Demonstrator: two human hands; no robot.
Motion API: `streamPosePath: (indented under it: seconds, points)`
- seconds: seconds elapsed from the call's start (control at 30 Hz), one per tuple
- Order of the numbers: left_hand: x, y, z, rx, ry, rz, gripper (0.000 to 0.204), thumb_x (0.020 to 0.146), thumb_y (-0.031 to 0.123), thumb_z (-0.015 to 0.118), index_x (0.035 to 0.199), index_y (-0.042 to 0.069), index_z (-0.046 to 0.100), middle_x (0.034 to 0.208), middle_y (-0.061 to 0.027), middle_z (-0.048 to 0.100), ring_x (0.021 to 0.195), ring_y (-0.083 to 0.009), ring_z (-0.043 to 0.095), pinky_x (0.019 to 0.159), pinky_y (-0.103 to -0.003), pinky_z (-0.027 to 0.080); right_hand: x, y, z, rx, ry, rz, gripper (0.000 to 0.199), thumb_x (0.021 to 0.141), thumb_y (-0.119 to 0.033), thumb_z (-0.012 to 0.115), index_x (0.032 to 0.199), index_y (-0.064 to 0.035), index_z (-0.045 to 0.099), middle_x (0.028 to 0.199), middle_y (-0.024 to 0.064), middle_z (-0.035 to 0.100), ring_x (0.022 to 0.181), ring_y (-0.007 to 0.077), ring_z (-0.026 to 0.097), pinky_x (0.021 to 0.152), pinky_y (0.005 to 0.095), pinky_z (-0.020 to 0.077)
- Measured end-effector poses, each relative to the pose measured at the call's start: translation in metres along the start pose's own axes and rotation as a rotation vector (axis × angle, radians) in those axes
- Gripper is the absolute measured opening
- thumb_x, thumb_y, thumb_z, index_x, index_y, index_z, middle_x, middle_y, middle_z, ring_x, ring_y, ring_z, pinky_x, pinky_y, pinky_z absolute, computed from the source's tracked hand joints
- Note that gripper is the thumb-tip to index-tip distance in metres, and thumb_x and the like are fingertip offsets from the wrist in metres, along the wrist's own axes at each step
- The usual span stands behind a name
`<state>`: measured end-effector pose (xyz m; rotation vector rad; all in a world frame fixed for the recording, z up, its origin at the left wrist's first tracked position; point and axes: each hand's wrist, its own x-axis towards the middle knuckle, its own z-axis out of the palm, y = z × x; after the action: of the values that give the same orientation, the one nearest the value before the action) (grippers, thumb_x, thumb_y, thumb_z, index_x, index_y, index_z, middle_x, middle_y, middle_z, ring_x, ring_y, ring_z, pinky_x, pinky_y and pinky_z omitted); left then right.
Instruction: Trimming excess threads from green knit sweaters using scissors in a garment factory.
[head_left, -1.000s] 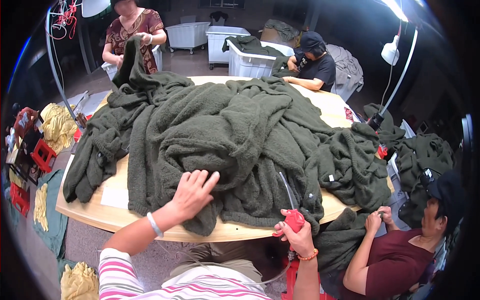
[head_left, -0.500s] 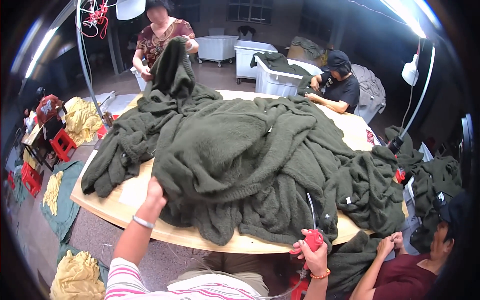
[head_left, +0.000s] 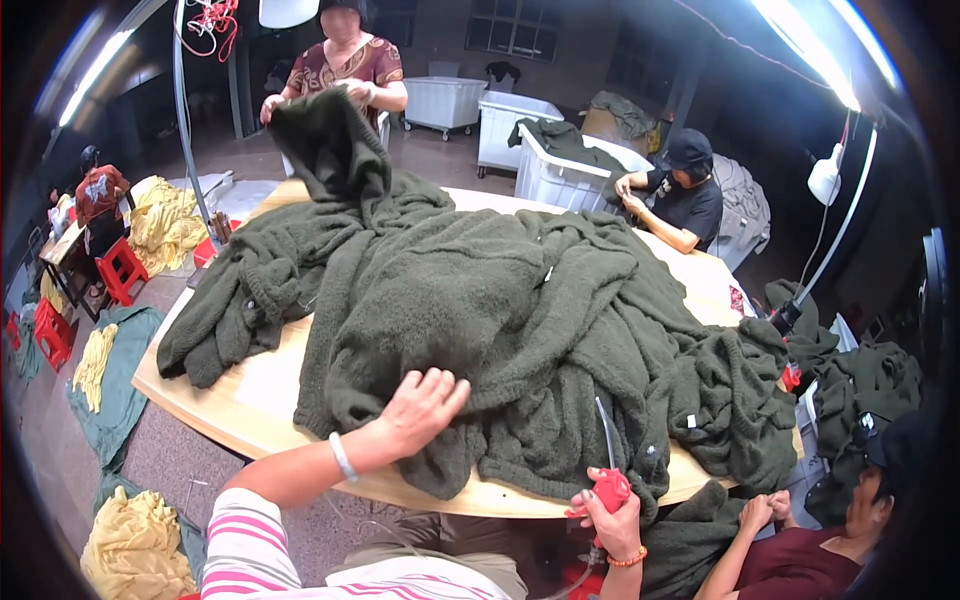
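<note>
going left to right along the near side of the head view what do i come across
yellow cloth pile → pale bangle → left hand → right hand holding the red air gun → co-worker's hands

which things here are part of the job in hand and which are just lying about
In hand:
- dark green garments, under the left hand
- red-handled nozzle tool, in the right hand
- wooden table, under the garments

Apparently just about:
- yellow cloth heap, lower left
- red stool
- white wheeled bin
</note>
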<state>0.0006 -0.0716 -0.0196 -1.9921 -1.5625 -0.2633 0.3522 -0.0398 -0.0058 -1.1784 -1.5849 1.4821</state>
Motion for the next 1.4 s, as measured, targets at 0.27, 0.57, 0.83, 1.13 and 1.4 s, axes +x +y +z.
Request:
streamPosePath:
  seconds: [0.27, 0.57, 0.83, 1.13, 1.4]
  points:
    - [0.027, -0.094, -0.011, -2.092, 0.119, -1.026, 0.019, 0.092, 0.019, 0.061, 0.085, 0.002, 0.064, 0.083, -0.0063, 0.067, 0.075, -0.0152, 0.065, 0.069, -0.03, 0.053, -0.003, 0.006, -0.018, -0.019, 0.058, -0.032, 0.037, 0.091, -0.008, 0.064, 0.125, 0.005, 0.054, 0.083, 0.0107, 0.07, 0.07, 0.0146, 0.069, 0.053, 0.022, 0.0542]
    - [0.061, -0.024, -0.001, -0.429, 0.045, -0.319, 0.083, 0.067, 0.036, 0.083, 0.136, 0.011, 0.045, 0.131, -0.0222, 0.043, 0.12, -0.0404, 0.044, 0.097, -0.052, 0.041, 0.02, 0.005, 0.006, 0.026, -0.053, -0.048, 0.033, 0.091, -0.007, 0.063, 0.122, 0.0026, 0.056, 0.083, 0.0101, 0.071, 0.069, 0.0145, 0.069, 0.053, 0.022, 0.0539]
    - [0.098, -0.095, 0.092, -0.159, -0.123, -0.45, 0.042, 0.077, 0.008, 0.062, 0.118, 0.01, 0.053, 0.119, -0.0172, 0.053, 0.094, -0.0353, 0.056, 0.078, -0.048, 0.05, 0.019, 0.015, -0.008, 0.098, 0.0, -0.101, 0.036, 0.09, -0.009, 0.066, 0.123, 0.0033, 0.057, 0.085, 0.0091, 0.07, 0.072, 0.0138, 0.069, 0.058, 0.0243, 0.0561]
    - [0.153, -0.158, 0.006, -2.377, 0.558, -0.537, 0.021, 0.092, 0.007, 0.055, 0.111, -0.001, 0.062, 0.099, -0.0111, 0.068, 0.081, -0.0219, 0.069, 0.072, -0.035, 0.059, 0.047, -0.012, -0.022, -0.016, 0.055, -0.016, 0.035, 0.091, -0.011, 0.064, 0.122, 0.0033, 0.057, 0.085, 0.0095, 0.071, 0.072, 0.0157, 0.07, 0.053, 0.0228, 0.0549]
    - [0.098, -0.218, 0.055, -1.434, 0.299, -1.458, 0.094, 0.084, 0.044, 0.072, 0.148, 0.002, 0.018, 0.146, -0.0186, 0.036, 0.128, -0.0322, 0.042, 0.092, -0.045, 0.047, 0.06, -0.004, -0.005, -0.046, -0.044, 0.036, 0.036, 0.091, -0.011, 0.065, 0.123, 0.0044, 0.056, 0.084, 0.009, 0.071, 0.072, 0.0161, 0.07, 0.053, 0.0228, 0.0544]
